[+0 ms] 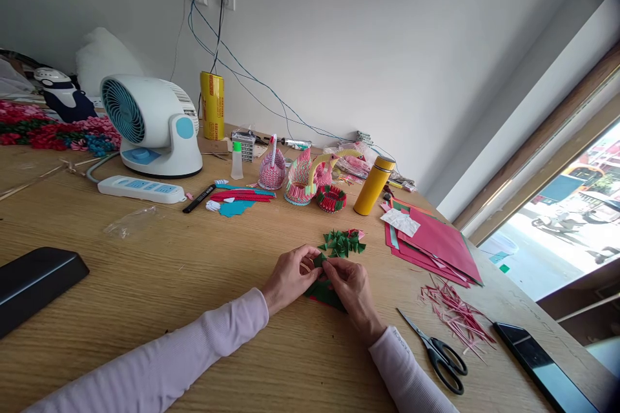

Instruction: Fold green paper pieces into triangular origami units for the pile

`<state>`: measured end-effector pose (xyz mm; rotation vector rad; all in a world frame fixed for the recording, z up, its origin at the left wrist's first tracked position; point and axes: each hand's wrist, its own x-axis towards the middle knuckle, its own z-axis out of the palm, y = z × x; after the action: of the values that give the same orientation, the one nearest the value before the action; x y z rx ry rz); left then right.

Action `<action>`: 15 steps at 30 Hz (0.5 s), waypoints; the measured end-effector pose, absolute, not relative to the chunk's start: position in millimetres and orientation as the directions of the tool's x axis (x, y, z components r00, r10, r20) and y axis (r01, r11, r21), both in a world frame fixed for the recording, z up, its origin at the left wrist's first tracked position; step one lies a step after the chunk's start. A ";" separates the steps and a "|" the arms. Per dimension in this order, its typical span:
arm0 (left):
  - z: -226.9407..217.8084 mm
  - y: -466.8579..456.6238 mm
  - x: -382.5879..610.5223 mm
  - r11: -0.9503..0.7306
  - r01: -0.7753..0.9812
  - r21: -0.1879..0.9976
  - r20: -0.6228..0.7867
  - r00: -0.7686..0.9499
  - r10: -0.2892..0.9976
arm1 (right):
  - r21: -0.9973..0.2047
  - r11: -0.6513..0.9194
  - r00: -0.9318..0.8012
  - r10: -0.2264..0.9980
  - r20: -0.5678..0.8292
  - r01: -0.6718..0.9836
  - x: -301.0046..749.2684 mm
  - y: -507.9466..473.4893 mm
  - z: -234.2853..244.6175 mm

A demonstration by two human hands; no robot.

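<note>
My left hand and my right hand meet over a small green paper piece on the wooden table. The fingertips of both hands pinch it. Under my right hand lies a stack of green and red paper strips. Just beyond the hands sits a pile of folded green paper triangles. Both sleeves are pale pink.
Black scissors, red paper trimmings and a phone lie at the right. Red paper sheets, a yellow bottle, paper swans, a fan and a power strip stand further back. A black box is at the left.
</note>
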<state>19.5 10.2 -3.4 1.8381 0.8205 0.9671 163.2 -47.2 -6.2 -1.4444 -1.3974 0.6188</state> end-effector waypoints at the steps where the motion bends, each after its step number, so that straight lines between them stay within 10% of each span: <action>1: -3.5 10.1 19.6 -0.404 0.147 0.903 0.293 0.477 0.829 | -0.886 0.156 0.204 0.942 0.266 0.436 163.2 -47.3 -6.2; 15: -11.2 10.0 22.8 -0.606 0.284 0.743 0.475 0.414 0.776 | -0.840 0.146 0.270 0.906 0.325 0.522 156.4 -47.9 -2.8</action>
<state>22.8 10.0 -11.2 2.1052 0.8960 1.1326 156.4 -47.9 -2.8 -1.5126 -1.3865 0.4698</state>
